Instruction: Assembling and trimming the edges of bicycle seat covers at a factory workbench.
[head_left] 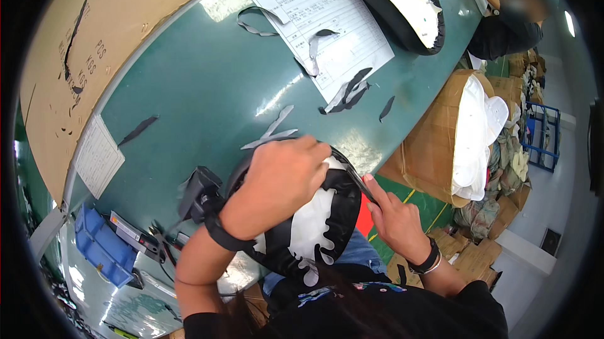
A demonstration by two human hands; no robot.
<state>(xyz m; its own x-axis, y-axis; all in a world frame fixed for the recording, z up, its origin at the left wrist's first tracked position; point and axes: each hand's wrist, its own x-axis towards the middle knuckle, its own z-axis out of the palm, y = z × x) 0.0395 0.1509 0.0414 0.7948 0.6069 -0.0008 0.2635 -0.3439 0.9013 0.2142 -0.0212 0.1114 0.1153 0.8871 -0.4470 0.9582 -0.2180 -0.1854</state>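
A padded oval piece with a black fabric cover and white inside [313, 219] rests at the table's near edge, over my lap. My left hand [283, 166] is closed on its far edge, fingertips pinching the black fabric rim beside a strip of white. My right hand [396, 219] is wrapped round slim metal scissors [360, 183], whose blade lies along the piece's right rim. The handles are mostly hidden in my fingers. Past my left hand lie pale fabric strips [275, 126].
A similar black-and-white piece [409, 2] sits at the far right beside a printed sheet [327, 18] strewn with dark scraps [349, 95]. Cardboard [69, 56] and a blue bin [104, 244] are left. A carton of white pieces [428, 131] stands right; a co-worker [513, 15] is beyond.
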